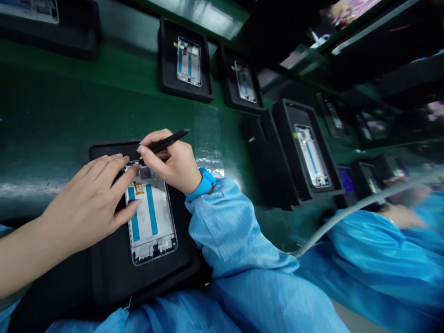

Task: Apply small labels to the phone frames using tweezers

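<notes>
A phone frame (pixel 161 217) with two blue strips and an orange flex piece lies in a black foam tray (pixel 111 273) in front of me. My left hand (pixel 95 199) rests palm down over its upper left part, fingers spread, fingertips near the top edge. A black pen-like tool (pixel 175 139) is pinched in my right hand (pixel 173 159), above the frame's top edge. The tool's tip is hidden by the fingers. A blue wristband (pixel 204 183) is on my right wrist.
Beyond are black trays with phone frames (pixel 189 62) (pixel 245 81). Stacked trays (pixel 301 201) stand at the right, holding another frame (pixel 314 157). A grey cable (pixel 364 202) crosses near a co-worker's blue sleeve (pixel 371 236). Clear tape (pixel 208 134) lies on the green table (pixel 69 111).
</notes>
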### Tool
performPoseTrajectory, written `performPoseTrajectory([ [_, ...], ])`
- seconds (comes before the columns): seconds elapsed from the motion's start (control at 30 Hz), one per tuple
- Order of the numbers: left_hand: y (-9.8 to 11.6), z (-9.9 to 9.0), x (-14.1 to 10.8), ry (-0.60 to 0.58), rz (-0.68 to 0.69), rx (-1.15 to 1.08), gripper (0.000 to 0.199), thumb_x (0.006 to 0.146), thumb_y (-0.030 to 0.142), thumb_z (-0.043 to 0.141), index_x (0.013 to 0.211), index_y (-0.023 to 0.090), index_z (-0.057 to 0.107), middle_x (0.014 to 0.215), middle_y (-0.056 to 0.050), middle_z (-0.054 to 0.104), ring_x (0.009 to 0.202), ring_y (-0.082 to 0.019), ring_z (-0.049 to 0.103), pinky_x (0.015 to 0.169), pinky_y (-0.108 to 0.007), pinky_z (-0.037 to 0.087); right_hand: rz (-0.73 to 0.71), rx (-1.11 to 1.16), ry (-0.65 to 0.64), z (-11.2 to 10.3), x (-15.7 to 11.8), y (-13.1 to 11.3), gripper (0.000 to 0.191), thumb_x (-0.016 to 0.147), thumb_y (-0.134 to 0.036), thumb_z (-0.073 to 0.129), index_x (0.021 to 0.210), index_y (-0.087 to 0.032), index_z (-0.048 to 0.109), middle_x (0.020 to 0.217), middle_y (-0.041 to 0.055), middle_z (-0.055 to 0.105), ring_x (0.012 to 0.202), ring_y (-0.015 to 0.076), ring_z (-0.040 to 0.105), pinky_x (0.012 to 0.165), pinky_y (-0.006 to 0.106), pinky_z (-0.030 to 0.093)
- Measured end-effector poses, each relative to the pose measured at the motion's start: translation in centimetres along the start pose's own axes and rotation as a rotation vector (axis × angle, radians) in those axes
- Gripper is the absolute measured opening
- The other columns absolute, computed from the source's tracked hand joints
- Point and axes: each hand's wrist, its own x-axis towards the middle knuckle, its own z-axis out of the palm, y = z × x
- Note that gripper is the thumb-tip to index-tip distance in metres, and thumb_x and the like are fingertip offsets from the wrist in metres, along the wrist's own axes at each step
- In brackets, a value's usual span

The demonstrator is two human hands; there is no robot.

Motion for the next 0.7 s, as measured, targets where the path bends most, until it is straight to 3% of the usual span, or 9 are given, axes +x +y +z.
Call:
performPoseTrajectory([
  [0.23, -0.1, 0.3, 0.1, 0.003, -0.006, -0.025, 0.056, 0.086, 0.043, 0.045, 0.126, 0.003, 0.050, 0.127, -0.025, 0.048, 0.118, -0.040, 0.046, 0.099, -0.054, 0.039, 0.068, 0.119, -0.023, 0.8, 0.3, 0.6, 0.015, 0.086, -0.032, 0.055, 0.093, -0.018, 0.057, 0.091, 0.0000, 0.066, 0.079, 0.0100, 0.064, 0.075, 0.023, 0.053],
  [0.33, -0.5, 0.1, -0.2, -0.018, -0.010, -0.073, 0.056, 0.086, 0.046, 0.045, 0.127, 0.007, 0.050, 0.128, -0.023, 0.049, 0.120, -0.038, 0.046, 0.099, -0.054, 0.039, 0.090, 0.223, 0.062, 0.3, 0.4, 1.0, 0.024, 0.090, -0.041, 0.048, 0.095, -0.018, 0.054, 0.086, -0.0002, 0.064, 0.075, 0.0099, 0.064, 0.073, 0.024, 0.053],
  [0.43, -1.3, -1.0, 0.6, -0.063, -0.061, -0.135, 0.056, 0.086, 0.054, 0.044, 0.125, 0.015, 0.050, 0.121, -0.017, 0.057, 0.111, -0.034, 0.054, 0.090, -0.050, 0.047, 0.028, 0.040, 0.124, -1.7, 0.7, 1.3, 0.023, 0.094, -0.036, 0.041, 0.095, -0.019, 0.056, 0.089, 0.0021, 0.064, 0.085, 0.0135, 0.062, 0.081, 0.030, 0.051],
  [0.5, -2.3, -1.8, 2.8, -0.052, -0.175, -0.118, 0.049, 0.088, 0.054, 0.040, 0.120, 0.019, 0.052, 0.108, -0.011, 0.062, 0.097, -0.030, 0.061, 0.078, -0.045, 0.051, -0.045, -0.209, 0.058, -3.1, 1.0, 1.5, 0.018, 0.093, -0.025, 0.043, 0.100, -0.019, 0.059, 0.102, 0.0052, 0.064, 0.099, 0.0176, 0.057, 0.092, 0.035, 0.046],
  [0.57, -3.6, -2.1, 6.6, 0.014, -0.267, -0.043, 0.043, 0.091, 0.049, 0.033, 0.115, 0.019, 0.053, 0.102, -0.009, 0.062, 0.093, -0.028, 0.061, 0.074, -0.042, 0.050, -0.071, -0.415, -0.096, -4.0, 1.2, 1.6, 0.023, 0.090, -0.018, 0.045, 0.109, -0.017, 0.059, 0.111, 0.0079, 0.062, 0.106, 0.0208, 0.054, 0.097, 0.039, 0.042],
  [0.63, -4.9, -1.5, 11.3, 0.056, -0.213, -0.006, 0.041, 0.094, 0.039, 0.029, 0.118, 0.015, 0.051, 0.111, -0.010, 0.057, 0.106, -0.028, 0.054, 0.085, -0.043, 0.047, -0.031, -0.533, -0.259, -4.1, 1.4, 1.8, 0.029, 0.091, -0.021, 0.046, 0.117, -0.016, 0.058, 0.114, 0.0098, 0.061, 0.105, 0.0223, 0.054, 0.095, 0.039, 0.044],
  [0.7, -6.2, -0.1, 15.9, 0.064, -0.177, 0.010, 0.039, 0.090, 0.035, 0.040, 0.122, 0.014, 0.050, 0.120, -0.013, 0.054, 0.111, -0.031, 0.051, 0.088, -0.045, 0.046, 0.038, -0.590, -0.337, -4.0, 1.5, 1.9, 0.032, 0.091, -0.024, 0.048, 0.121, -0.016, 0.057, 0.111, 0.0097, 0.060, 0.104, 0.0228, 0.054, 0.090, 0.037, 0.047],
])
